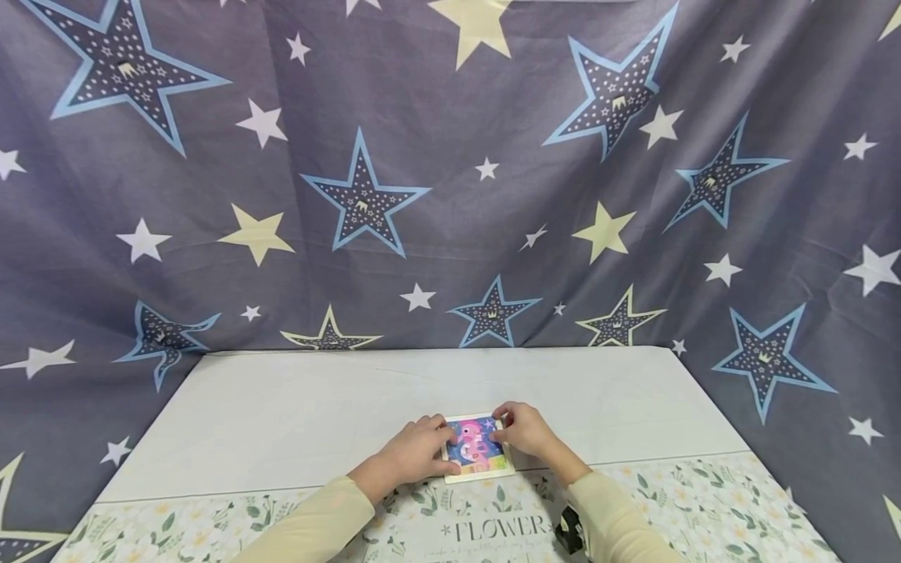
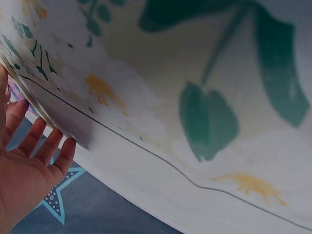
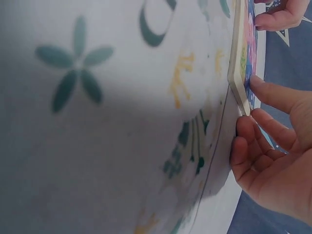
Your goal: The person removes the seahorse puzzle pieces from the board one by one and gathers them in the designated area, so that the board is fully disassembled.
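A small, flat picture board with a pale raised frame lies on the table, bearing a pink seahorse-like figure on blue. My left hand holds its left side, with the thumb by the near corner and fingertips over the picture. At the far right corner my right hand grips the frame, its thumb on the picture. The right wrist view shows the board's thick pale edge, with the right thumb on top and the other fingers curled beside the edge. In the left wrist view, fingertips touch the frame.
The white table has a floral cloth along its near side, printed with the word FLOWER. A dark star-patterned curtain hangs behind and at both sides. A black device sits at the right wrist.
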The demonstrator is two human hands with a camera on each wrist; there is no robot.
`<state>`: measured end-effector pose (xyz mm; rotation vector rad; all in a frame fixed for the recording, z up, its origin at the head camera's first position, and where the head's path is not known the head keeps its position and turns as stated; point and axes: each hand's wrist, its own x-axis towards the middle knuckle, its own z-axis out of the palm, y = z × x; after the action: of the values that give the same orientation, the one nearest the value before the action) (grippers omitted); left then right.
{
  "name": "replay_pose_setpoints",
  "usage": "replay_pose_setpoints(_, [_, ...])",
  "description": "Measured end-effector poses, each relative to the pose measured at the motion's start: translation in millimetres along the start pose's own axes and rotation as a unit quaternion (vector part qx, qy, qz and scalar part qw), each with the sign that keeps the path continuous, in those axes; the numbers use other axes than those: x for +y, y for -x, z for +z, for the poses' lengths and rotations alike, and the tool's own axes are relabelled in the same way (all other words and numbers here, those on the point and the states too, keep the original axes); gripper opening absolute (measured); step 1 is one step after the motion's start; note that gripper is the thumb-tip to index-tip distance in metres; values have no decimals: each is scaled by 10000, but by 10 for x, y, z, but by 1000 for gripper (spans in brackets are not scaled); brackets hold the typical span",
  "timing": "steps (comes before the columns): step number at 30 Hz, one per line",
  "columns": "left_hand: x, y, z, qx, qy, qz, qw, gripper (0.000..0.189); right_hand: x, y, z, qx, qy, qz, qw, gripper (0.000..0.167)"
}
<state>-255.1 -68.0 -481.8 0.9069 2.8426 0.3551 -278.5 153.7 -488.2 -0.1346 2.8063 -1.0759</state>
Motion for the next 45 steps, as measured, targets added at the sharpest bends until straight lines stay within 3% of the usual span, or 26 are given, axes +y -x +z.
replay_pose_setpoints(20, [-4, -8, -11, 5, 5, -19, 10000, 53, -40, -14, -2, -8, 31, 80, 10000, 32])
replay_pose_setpoints(45, [20, -10, -11, -52, 53, -66, 10000, 54, -38, 21, -49, 107, -99, -288, 9995, 26])
